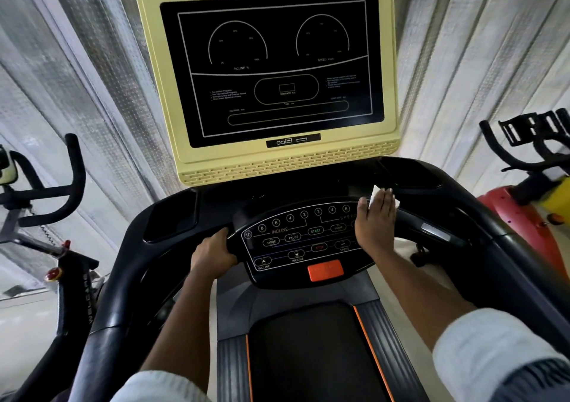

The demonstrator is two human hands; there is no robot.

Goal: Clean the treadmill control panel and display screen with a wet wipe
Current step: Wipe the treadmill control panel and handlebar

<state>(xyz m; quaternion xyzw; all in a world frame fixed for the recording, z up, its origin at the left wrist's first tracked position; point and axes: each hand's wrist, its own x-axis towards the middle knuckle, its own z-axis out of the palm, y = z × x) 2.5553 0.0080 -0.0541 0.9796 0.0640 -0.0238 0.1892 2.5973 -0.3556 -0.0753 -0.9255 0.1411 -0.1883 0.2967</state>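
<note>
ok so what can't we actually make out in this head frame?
Head view:
- wet wipe: mostly under the right hand; only its white edges show.
- control panel: right-side buttons covered by that hand.
- display screen: small print too small to read.
- orange button: label blurred.
- left hand: fingertips hidden round the handle.

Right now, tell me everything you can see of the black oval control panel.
The black oval control panel sits below the yellow-framed display screen, tilted towards the camera. Glossy-looking plastic, white-outlined buttons, green START, red STOP, an orange rectangular button at its near edge. The left hand grips its left edge; the right hand presses a white wet wipe on its right end.
</note>
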